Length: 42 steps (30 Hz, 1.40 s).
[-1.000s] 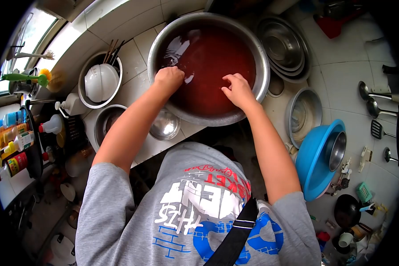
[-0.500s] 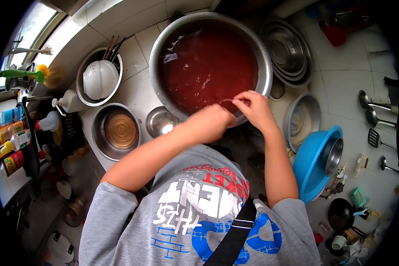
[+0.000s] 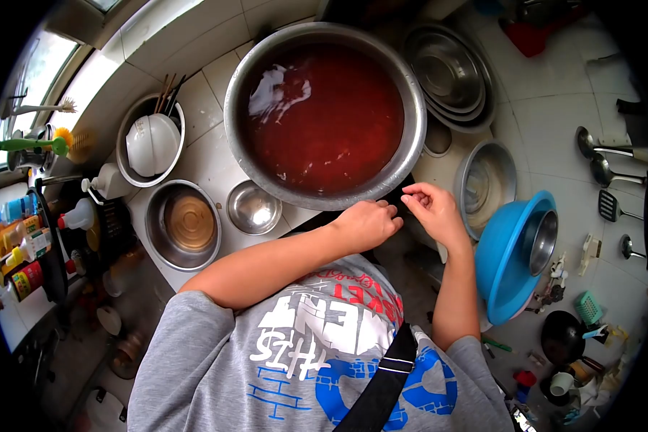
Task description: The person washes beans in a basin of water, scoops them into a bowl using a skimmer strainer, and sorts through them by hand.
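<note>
A large metal basin [image 3: 234,137] full of dark red liquid [image 3: 331,119] stands in front of me, light glinting off its surface. Just outside its near rim is my left hand [image 3: 371,225], fingers curled closed. To its right, my right hand [image 3: 435,212] has thumb and forefinger drawn together in a pinch, a short gap from the left fingers. Whatever lies between the fingertips of either hand is too small to make out. Left of my left hand a small shiny metal bowl [image 3: 254,209] sits close to the basin.
On the left are a metal pot [image 3: 153,248] and a basin with a white bowl [image 3: 153,145] and chopsticks. Stacked metal basins [image 3: 450,72], another metal basin [image 3: 510,176] and a blue basin [image 3: 500,266] line the right. A slotted spatula [image 3: 609,205] hangs on the tiled wall.
Both hands have come back from above the liquid to outside the near rim and moved slightly apart. The thin strand at the fingertips no longer shows. The view has shifted a little.
</note>
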Motion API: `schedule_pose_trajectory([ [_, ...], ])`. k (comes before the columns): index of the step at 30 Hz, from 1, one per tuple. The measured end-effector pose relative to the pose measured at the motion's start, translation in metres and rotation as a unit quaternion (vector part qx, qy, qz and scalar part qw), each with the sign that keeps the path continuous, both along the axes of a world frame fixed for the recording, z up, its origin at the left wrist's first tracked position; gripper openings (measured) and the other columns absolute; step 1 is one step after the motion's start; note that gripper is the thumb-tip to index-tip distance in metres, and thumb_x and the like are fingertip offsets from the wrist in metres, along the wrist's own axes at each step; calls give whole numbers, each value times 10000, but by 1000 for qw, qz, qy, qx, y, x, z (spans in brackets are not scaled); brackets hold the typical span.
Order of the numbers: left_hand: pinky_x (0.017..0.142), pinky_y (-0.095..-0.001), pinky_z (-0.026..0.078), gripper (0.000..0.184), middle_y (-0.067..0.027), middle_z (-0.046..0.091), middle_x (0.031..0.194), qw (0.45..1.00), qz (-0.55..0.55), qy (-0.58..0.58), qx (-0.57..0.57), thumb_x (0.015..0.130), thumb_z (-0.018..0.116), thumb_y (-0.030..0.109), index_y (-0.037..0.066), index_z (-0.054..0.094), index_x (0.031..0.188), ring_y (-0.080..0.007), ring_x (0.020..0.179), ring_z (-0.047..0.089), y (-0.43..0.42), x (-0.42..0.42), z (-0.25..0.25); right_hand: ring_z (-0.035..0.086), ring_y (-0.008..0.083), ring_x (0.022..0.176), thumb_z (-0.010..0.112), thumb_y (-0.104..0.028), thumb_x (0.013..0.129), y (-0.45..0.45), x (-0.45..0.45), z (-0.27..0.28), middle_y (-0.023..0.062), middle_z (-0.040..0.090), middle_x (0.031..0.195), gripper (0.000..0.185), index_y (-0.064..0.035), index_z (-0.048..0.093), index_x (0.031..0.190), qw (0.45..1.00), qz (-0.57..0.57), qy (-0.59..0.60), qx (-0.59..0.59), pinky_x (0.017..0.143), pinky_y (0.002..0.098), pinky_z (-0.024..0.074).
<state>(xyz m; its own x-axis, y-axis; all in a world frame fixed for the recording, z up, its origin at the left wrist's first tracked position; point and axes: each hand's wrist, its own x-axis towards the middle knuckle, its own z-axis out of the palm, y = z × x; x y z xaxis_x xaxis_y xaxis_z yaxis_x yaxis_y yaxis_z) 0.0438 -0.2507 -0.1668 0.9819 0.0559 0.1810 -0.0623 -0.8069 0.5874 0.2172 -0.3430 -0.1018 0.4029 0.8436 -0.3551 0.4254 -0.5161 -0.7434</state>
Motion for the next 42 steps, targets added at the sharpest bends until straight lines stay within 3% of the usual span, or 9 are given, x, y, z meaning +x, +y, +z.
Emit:
schedule_pose_trajectory([
  [7, 782, -429, 595, 198, -123, 687, 1028, 985, 170, -2, 35, 814, 669, 117, 91, 718, 1004, -301, 940, 700, 71, -26, 23, 631, 148, 714, 754, -122, 891, 43, -8, -16, 86, 683, 857, 197, 19, 725, 1025, 998, 25, 8, 63, 687, 298, 524],
  [11, 854, -426, 581, 222, -161, 634, 1087, 903, 337, 197, 179, 880, 568, 55, 61, 695, 1062, -333, 1062, 660, 162, -52, 1, 655, 180, 731, 741, -131, 896, 72, -27, -23, 103, 677, 883, 192, 20, 722, 1012, 994, 85, -14, 74, 706, 317, 536],
  [12, 880, -423, 574, 255, -172, 615, 1113, 891, 323, 257, 191, 895, 554, 55, 60, 684, 1115, -341, 1097, 640, 178, -59, -16, 656, 180, 731, 741, -132, 897, 77, -31, -27, 106, 679, 891, 194, 21, 723, 1013, 993, 91, -4, 74, 706, 316, 537],
  [14, 796, -419, 611, 173, -186, 698, 1051, 907, 296, 242, 179, 890, 573, 77, 37, 740, 915, -332, 969, 718, 192, -66, -53, 661, 184, 731, 742, -135, 898, 85, -38, -29, 118, 683, 922, 203, 27, 723, 1019, 992, 102, 19, 71, 706, 314, 541],
  [21, 703, -427, 623, 129, -188, 728, 821, 955, 237, 159, 82, 801, 610, 25, 39, 733, 763, -345, 786, 747, 136, -40, -18, 668, 178, 733, 742, -133, 900, 77, -26, -34, 115, 698, 933, 198, 20, 729, 1025, 995, 57, -19, 74, 697, 313, 545],
  [27, 779, -408, 610, 161, -179, 707, 1045, 990, 53, 80, -100, 795, 618, 42, 13, 696, 932, -344, 882, 728, 24, -3, 28, 647, 147, 711, 753, -135, 897, 54, 0, -37, 100, 710, 927, 191, 12, 739, 1017, 997, -33, -26, 60, 668, 295, 535],
  [31, 751, -402, 582, 149, -150, 697, 1037, 1000, 15, 8, -26, 832, 625, 103, 17, 707, 922, -306, 869, 724, -7, 11, 20, 626, 114, 712, 747, -114, 907, 34, 15, -43, 71, 695, 908, 180, 24, 729, 1021, 996, -62, 2, 63, 653, 269, 523],
  [38, 818, -354, 531, 167, -115, 691, 921, 985, 36, 80, 149, 842, 627, 167, 49, 730, 896, -259, 929, 685, -23, 12, -6, 696, 237, 842, 725, -43, 851, 66, -13, -41, 129, 701, 965, 235, -12, 729, 1084, 988, 131, 4, 78, 771, 348, 568],
  [42, 838, -382, 544, 146, -110, 683, 933, 982, -7, 150, 114, 841, 625, 143, 56, 724, 903, -266, 959, 695, -11, -14, 24, 702, 305, 988, 720, -25, 825, 106, -33, -89, 159, 710, 1110, 333, -27, 714, 1158, 955, 295, -26, 9, 890, 397, 573],
])
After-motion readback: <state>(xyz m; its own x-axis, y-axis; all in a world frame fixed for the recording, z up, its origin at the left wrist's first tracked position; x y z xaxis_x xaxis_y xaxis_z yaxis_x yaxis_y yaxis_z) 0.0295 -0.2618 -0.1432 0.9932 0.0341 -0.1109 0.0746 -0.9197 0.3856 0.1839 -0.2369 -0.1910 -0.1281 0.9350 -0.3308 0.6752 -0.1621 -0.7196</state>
